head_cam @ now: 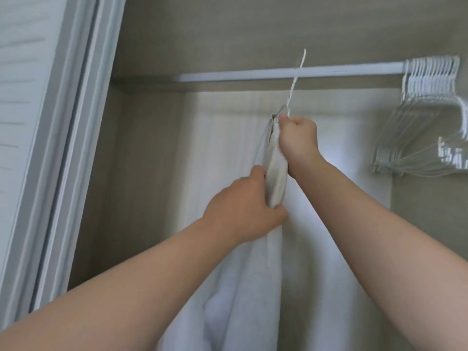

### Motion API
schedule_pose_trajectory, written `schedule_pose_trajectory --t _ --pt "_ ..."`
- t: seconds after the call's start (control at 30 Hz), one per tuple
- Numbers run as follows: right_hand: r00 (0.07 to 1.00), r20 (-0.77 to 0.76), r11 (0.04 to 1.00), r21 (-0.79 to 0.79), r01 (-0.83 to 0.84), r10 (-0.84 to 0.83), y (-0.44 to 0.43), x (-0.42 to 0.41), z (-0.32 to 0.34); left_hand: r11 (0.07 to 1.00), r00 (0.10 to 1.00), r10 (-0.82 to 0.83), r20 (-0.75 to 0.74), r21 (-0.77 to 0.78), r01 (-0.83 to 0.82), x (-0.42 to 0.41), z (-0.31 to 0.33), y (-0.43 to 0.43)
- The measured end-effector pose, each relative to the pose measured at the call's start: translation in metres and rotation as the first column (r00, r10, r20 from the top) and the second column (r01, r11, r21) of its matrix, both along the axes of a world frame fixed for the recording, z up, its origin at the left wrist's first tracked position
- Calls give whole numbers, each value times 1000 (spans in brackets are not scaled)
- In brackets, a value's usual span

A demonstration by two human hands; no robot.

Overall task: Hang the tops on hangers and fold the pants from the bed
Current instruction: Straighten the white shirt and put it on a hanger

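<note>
Right hand (297,138) clenches the neck of a white hanger (295,79) at frame centre, whose hook rises across the closet rod (228,75); whether it rests on the rod is unclear. Left hand (243,203) grasps the bunched white top (277,168) hanging from it, fabric trailing to the bottom edge. Spare hangers (428,79) crowd the rod's right end.

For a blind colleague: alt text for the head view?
Bare hands hold a white cloth top on a white wire hanger up to a white closet rod; the right hand grips the hanger's neck, the left hand the bunched cloth. Empty white hangers crowd the rod's right end.
</note>
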State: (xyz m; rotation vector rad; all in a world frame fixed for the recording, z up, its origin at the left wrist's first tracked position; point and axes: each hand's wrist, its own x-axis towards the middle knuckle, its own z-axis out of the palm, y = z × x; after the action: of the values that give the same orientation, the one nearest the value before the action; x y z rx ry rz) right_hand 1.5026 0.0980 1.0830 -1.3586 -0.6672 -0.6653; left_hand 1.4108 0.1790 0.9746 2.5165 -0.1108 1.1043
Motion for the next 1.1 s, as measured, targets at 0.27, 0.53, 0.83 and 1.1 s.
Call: schedule_pose_trajectory --t 0.27,0.53,0.83,1.1 --pt "992 13 992 -22 122 -122 -3 23 101 972 983 159 94 158 -173 20 56 1" --pt "956 -245 983 -120 136 -162 -9 61 111 918 967 249 54 307 -253 20 54 5" --pt "981 -159 948 -315 54 -108 -6 55 79 923 965 246 -93 325 -204 15 37 18" --pt "961 42 665 -714 220 -273 -22 5 53 908 941 319 -114 323 -269 -9 32 46"
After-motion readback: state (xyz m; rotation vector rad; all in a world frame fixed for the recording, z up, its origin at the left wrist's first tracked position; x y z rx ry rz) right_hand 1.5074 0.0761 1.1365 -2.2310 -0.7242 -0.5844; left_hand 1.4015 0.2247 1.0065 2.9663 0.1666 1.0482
